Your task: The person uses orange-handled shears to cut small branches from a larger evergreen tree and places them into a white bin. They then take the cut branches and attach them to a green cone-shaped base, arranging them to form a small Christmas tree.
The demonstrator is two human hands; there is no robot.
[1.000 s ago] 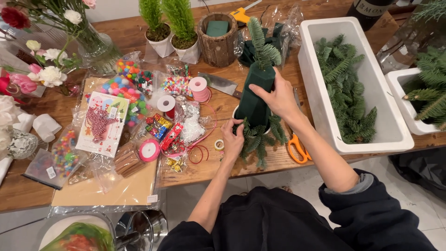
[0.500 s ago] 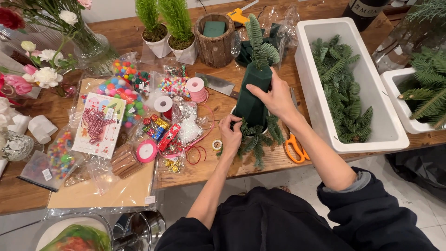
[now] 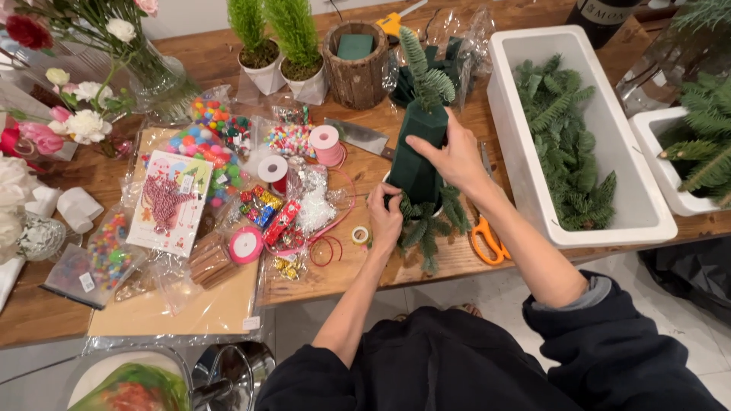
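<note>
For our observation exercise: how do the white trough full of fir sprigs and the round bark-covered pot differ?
The white trough is long, rectangular and smooth; the bark pot is round, brown and rough. The trough holds loose green sprigs; the pot holds a single dark green foam block. The trough is clearly larger. Both stand open-topped on the wooden table.

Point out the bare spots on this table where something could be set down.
Bare wood shows between the log pot and the white trough, behind the foam cone that the right hand steadies. A strip lies along the near edge below the left hand. The brown paper sheet is partly free. Left of the cone, craft packets crowd everything.
</note>
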